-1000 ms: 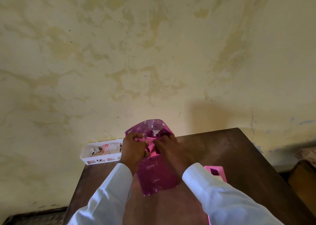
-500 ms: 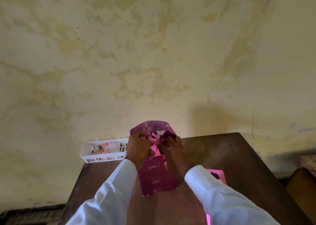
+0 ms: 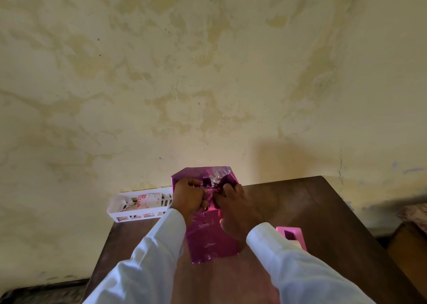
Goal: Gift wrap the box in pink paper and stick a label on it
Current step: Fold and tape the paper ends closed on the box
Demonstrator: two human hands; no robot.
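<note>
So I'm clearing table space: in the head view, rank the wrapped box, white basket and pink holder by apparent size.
1. wrapped box
2. white basket
3. pink holder, though a sleeve partly hides it, so its rank is unsure.

Wrapped box [image 3: 211, 241] mid-table [image 3: 312, 222]; basket [image 3: 138, 205] far left, holder [image 3: 292, 234] right.

Dim, soft daylight; glare on pink paper [image 3: 212, 239]; wide-angle bending at edges.

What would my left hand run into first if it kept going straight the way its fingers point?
Probably the raised flap of pink paper that the left hand is gripping, then the stained wall behind it. Depth is hard to judge here.
</note>
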